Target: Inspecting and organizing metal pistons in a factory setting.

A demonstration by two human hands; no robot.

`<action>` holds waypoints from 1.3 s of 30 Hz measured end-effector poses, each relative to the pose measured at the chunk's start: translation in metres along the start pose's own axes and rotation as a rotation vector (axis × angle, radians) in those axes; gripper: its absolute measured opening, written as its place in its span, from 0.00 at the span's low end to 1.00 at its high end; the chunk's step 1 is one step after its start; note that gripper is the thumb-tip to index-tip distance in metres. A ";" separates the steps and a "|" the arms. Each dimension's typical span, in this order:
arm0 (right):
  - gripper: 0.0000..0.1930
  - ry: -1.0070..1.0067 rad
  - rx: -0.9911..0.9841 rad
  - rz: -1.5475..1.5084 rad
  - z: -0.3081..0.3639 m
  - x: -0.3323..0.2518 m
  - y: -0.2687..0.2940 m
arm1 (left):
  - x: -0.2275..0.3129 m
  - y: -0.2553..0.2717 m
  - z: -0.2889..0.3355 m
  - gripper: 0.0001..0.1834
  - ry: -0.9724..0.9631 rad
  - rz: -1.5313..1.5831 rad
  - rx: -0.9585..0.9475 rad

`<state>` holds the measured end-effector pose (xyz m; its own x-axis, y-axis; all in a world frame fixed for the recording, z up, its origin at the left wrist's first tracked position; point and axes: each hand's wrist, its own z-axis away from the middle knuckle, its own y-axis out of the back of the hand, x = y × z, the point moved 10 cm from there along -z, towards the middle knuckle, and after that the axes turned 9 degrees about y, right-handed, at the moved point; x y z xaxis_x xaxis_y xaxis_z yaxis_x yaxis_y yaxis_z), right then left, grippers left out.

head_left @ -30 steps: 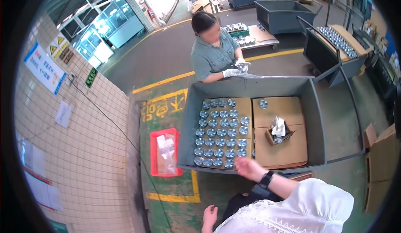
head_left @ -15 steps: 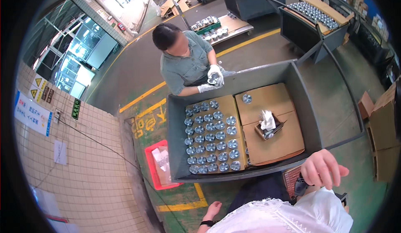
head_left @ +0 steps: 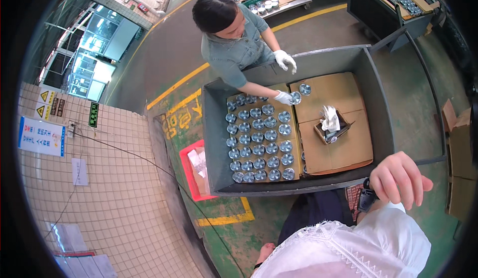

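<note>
My right hand point(head_left: 398, 180) hangs in the air near the bin's near right corner, fingers loosely bent and nothing seen in them. Low in the picture, my left hand point(head_left: 265, 252) shows only partly beside my dark trousers, its fingers mostly hidden. Nearest to both is a large grey metal bin point(head_left: 298, 187). Inside it, rows of round silvery metal parts point(head_left: 258, 137) stand on cardboard at the left. Across the bin, a person in a grey-green shirt point(head_left: 234, 54) has one white-gloved hand point(head_left: 284, 97) on a round metal part point(head_left: 296, 97); the other gloved hand point(head_left: 285, 61) is raised and empty.
A small open carton point(head_left: 331, 128) holding white gloves sits on the cardboard sheet point(head_left: 338, 156). A red crate point(head_left: 191, 188) stands left of the bin. Farther back are a low cart point(head_left: 286, 1) and another dark bin point(head_left: 371, 21). Cardboard boxes point(head_left: 460, 163) stand at right.
The person across the bin has leaned in and moved one gloved hand down to a metal part at the cardboard's edge. A second part now stands on the right sheet. My view has shifted.
</note>
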<state>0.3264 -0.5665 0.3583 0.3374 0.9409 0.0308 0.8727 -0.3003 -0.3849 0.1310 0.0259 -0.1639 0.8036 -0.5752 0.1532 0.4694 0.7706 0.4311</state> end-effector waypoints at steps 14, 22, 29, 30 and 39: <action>0.22 -0.120 0.114 -0.093 0.030 0.037 0.064 | 0.098 -0.020 0.007 0.15 -0.166 0.071 -0.125; 0.19 -1.318 0.915 0.534 0.309 0.151 0.156 | 0.105 -0.004 -0.010 0.14 -0.123 0.090 -0.110; 0.25 -1.934 -0.312 0.442 0.482 0.220 0.046 | 0.053 -0.027 -0.030 0.14 -0.115 0.065 -0.238; 0.25 -1.898 -0.302 0.486 0.475 0.222 0.045 | 0.053 -0.037 -0.031 0.17 -0.097 0.014 -0.299; 0.32 -1.941 -0.250 0.406 0.474 0.168 0.005 | -0.137 -0.084 0.067 0.21 -0.105 -0.128 -0.608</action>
<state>0.2205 -0.3358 -0.0758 -0.1200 -0.3435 -0.9314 0.9368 -0.3496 0.0082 -0.0429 0.0213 -0.1615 0.7016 -0.6731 0.2339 0.7083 0.6946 -0.1258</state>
